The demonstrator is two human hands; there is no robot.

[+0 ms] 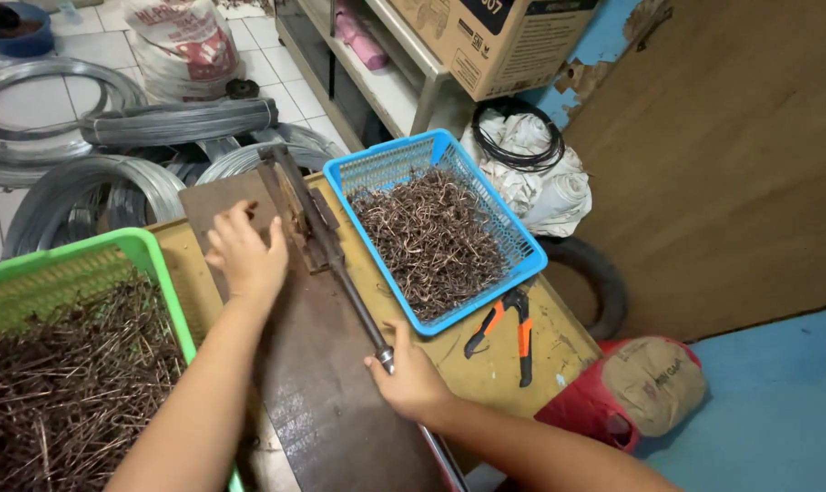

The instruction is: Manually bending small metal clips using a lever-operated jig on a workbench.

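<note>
Head view, looking down on a worktable [559, 342].

A long metal lever [336, 264] lies across a rusty steel plate [326, 392] on the table. Its long axis runs diagonally: far end at the jig [295, 205] up and left, near end down and right toward the person. The right hand [411, 372] is at that near end, fingers wrapped shut around the bar just below a bright collar; the forearm comes in from the lower right, roughly in line with the bar. So the lever stretches away from the right hand, up and to the left.

The left hand [247, 255] lies just left of the jig, palm down on the plate, fingers together and pointing at the jig. Whether it pinches a piece of wire there cannot be told (fingertips hidden against the metal). The left hand is the nearer one to the jig; the right is well apart from it, at the handle.

Around: a blue basket [522, 239] of bent wire pieces just right of the lever, a green basket [153, 251] of straight pieces to the left, orange-handled pliers [513, 319] lying below the blue basket, wire coils [94, 173] on the floor beyond.
</note>
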